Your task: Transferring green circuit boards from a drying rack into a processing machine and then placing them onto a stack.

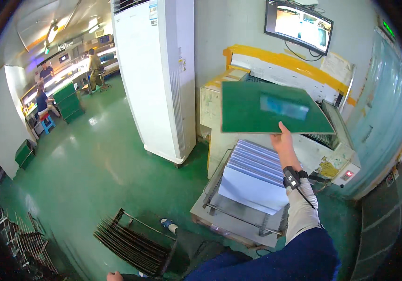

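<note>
The green board is lying nearly level above the roller machine; whether it is touching the machine, I cannot tell. The right hand is clamping its near edge, thumb on top, fingers hiding beneath. Because this hand is gripping only one edge, a loosening pinch could be letting the far side dip and scrape (support from below may be going unseen). Just below, white panels are standing in a row, so a falling board could be knocking them over. From the wrist device, a cable is trailing, risking a snag. The left hand is barely showing near a slotted rack, its grip impossible to tell; the rack is standing near a foot, posing a trip hazard.
</note>
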`<state>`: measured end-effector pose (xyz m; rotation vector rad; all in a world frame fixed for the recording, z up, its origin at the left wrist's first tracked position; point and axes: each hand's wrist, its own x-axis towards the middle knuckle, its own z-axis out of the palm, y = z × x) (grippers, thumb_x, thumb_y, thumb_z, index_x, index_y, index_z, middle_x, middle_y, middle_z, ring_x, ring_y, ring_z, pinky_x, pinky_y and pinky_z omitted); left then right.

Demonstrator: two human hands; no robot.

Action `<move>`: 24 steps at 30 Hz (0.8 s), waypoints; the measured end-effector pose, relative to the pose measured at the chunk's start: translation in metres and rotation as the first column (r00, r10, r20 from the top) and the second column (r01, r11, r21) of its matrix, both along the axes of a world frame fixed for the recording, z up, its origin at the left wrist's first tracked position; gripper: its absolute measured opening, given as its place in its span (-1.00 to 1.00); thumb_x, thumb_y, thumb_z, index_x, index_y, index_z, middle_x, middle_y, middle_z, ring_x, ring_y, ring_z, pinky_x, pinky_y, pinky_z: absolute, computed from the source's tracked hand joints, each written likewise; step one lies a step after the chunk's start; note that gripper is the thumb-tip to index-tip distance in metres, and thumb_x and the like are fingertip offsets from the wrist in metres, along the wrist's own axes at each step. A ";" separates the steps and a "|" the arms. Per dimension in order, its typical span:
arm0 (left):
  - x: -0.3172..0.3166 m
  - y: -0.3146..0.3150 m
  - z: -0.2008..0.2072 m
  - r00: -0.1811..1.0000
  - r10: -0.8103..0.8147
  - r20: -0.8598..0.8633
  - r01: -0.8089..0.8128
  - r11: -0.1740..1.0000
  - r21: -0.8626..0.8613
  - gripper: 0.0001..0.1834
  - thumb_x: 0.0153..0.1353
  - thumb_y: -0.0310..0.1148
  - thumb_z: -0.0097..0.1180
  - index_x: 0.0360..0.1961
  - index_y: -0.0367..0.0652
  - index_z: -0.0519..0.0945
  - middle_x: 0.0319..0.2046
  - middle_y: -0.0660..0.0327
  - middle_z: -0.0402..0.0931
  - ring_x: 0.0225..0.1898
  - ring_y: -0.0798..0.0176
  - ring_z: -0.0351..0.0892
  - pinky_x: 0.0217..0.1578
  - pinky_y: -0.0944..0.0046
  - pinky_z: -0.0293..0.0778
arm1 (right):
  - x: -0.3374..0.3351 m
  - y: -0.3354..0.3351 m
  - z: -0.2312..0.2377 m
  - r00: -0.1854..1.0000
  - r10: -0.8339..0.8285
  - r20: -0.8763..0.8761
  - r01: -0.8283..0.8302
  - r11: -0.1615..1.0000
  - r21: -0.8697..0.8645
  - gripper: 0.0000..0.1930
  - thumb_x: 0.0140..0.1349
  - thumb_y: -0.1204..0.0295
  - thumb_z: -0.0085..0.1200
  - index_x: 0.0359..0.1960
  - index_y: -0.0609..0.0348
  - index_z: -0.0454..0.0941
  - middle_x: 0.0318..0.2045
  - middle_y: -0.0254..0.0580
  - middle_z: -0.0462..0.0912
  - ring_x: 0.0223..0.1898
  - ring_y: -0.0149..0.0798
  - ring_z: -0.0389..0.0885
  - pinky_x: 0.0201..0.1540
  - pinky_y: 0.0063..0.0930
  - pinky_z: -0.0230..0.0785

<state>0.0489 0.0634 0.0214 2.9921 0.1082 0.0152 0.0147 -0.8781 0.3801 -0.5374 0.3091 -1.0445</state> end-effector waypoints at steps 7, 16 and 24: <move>-0.008 -0.061 0.069 0.935 0.308 -0.174 -0.349 0.883 -0.314 -0.73 0.35 -0.33 0.00 -0.35 -0.38 0.54 -0.48 0.02 0.52 -0.46 0.05 0.43 -0.39 0.00 0.38 | -0.021 -0.104 -0.053 0.995 -0.092 0.037 0.088 0.991 0.099 -0.82 0.29 0.44 0.13 -0.13 0.13 0.45 -0.19 -0.15 0.62 -0.17 -0.12 0.62 -0.06 -0.21 0.54; -0.003 -0.047 0.054 0.942 0.203 -0.266 -0.226 0.972 -0.060 -0.76 0.31 -0.34 0.05 -0.18 -0.33 0.56 -0.24 -0.07 0.58 -0.27 -0.01 0.51 -0.29 0.10 0.43 | -0.016 -0.131 -0.049 0.919 0.019 -0.394 0.000 0.999 0.049 -0.56 0.34 0.00 0.03 -0.22 0.22 0.51 -0.37 -0.15 0.65 -0.37 -0.21 0.63 -0.33 -0.35 0.51; -0.015 -0.002 0.010 0.974 0.051 -0.219 -0.045 0.998 0.036 -0.77 0.31 -0.30 0.04 -0.25 -0.30 0.52 -0.38 0.01 0.52 -0.39 0.03 0.45 -0.38 0.08 0.40 | 0.014 -0.104 -0.038 0.776 0.120 -0.619 -0.321 0.920 -0.225 -0.50 0.34 -0.05 -0.01 -0.41 0.21 0.57 -0.55 -0.17 0.63 -0.52 -0.31 0.57 -0.56 -0.44 0.35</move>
